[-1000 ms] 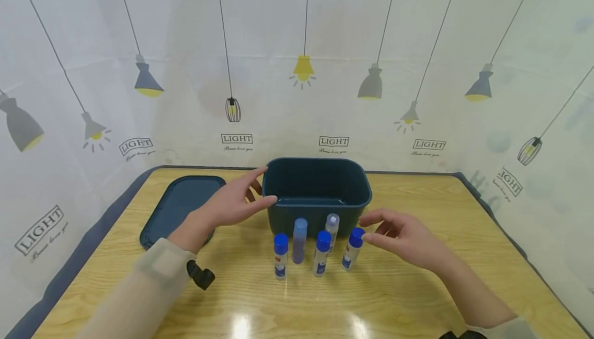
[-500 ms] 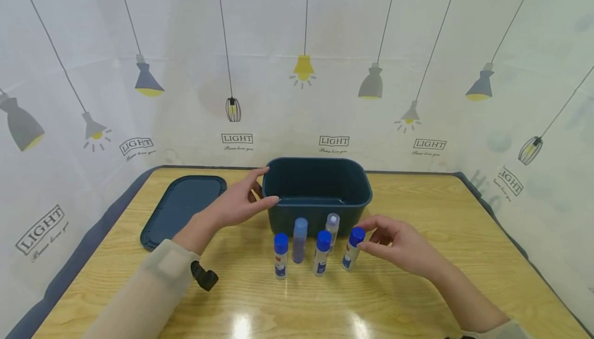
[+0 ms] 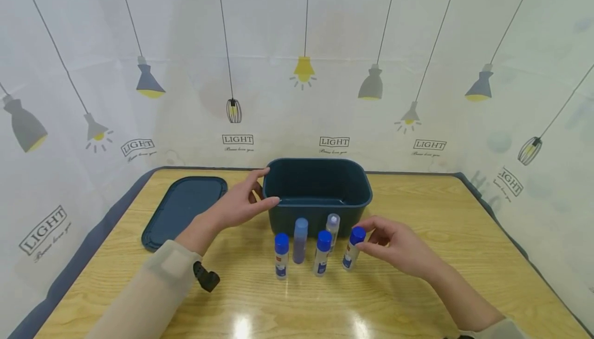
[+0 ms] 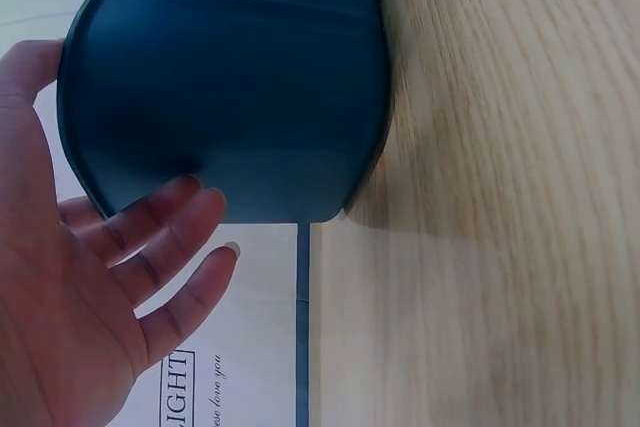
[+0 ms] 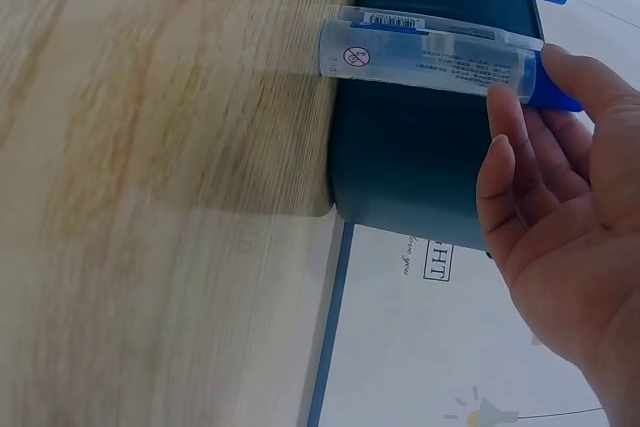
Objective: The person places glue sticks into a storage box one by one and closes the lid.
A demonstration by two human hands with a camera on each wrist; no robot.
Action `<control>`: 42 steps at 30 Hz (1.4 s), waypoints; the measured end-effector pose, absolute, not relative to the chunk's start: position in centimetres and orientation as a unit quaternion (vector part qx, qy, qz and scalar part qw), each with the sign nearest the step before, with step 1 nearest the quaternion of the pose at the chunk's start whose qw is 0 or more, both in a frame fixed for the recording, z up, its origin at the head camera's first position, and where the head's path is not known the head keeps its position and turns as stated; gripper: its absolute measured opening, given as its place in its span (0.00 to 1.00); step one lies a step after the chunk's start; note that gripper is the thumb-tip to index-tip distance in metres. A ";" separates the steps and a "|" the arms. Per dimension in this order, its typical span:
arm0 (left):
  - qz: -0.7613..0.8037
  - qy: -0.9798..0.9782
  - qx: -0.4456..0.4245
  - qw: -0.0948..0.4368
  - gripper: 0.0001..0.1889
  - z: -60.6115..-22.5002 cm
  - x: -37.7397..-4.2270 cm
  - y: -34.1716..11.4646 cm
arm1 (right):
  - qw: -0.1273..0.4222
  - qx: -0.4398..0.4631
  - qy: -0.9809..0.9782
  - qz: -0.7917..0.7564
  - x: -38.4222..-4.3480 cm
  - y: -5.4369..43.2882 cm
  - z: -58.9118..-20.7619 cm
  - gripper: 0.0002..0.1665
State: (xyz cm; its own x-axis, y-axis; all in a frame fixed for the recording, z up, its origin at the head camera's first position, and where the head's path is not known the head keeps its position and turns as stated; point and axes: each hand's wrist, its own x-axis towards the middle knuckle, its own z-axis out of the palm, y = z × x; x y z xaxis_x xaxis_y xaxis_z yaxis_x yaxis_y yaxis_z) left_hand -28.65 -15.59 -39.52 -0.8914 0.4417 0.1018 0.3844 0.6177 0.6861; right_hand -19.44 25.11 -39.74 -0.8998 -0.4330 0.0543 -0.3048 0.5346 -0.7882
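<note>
One slim, clear plastic tube with a deep-blue cap (image 3: pixel 350 257): is standing at five o'clock of the dark teal, rounded rectangular plastic bin (image 3: pixel 317 218)
Right hand (image 3: pixel 399 246): is pinching that cap between thumb and fingertips, its remaining fingers curling loosely
Left hand (image 3: pixel 238 202): is spreading thumb and fingers wide, touching the bin's rim at nine o'clock without closing round anything
Two matching blue-capped tubes (image 3: pixel 281 261): are standing at six and seven o'clock
Translucent bluish tube (image 3: pixel 299 246) and clear-topped tube (image 3: pixel 332 225): are standing nearer the bin's front wall
Flat dark-blue plastic lid (image 3: pixel 183 207): is lying at nine o'clock on the pale wooden table (image 3: pixel 408 194)
</note>
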 end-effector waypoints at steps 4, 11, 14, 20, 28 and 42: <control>0.383 0.893 0.233 0.041 0.50 -39.9 -28.7 -15.6 | 0.054 -0.200 0.878 -0.432 -19.3 25.4 -39.5 0.14; 0.387 0.890 0.235 0.045 0.50 -39.9 -28.8 -15.7 | -0.013 -0.207 0.881 -0.425 -18.8 26.2 -37.9 0.15; 0.385 0.891 0.234 0.045 0.50 -39.7 -28.8 -15.7 | -0.047 -0.212 0.881 -0.419 -18.5 26.5 -37.0 0.14; 0.384 0.892 0.234 0.046 0.50 -39.7 -28.9 -15.7 | -0.101 -0.216 0.879 -0.414 -18.3 26.7 -35.3 0.17; 0.388 0.890 0.233 0.052 0.49 -39.7 -28.8 -15.7 | -0.151 -0.222 0.873 -0.407 -19.1 26.3 -33.1 0.18; 0.392 0.889 0.233 0.048 0.49 -39.6 -28.7 -15.6 | -0.158 -0.212 0.867 -0.422 -22.6 24.3 -30.0 0.17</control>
State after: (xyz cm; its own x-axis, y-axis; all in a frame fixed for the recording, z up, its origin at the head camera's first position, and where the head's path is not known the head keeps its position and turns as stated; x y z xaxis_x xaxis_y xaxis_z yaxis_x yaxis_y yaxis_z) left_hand -28.70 -15.62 -39.56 -0.8870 0.4515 0.0964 0.3756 0.5842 0.7194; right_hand -22.63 24.34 -30.03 -0.8596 -0.2347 0.4538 -0.5019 0.5543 -0.6640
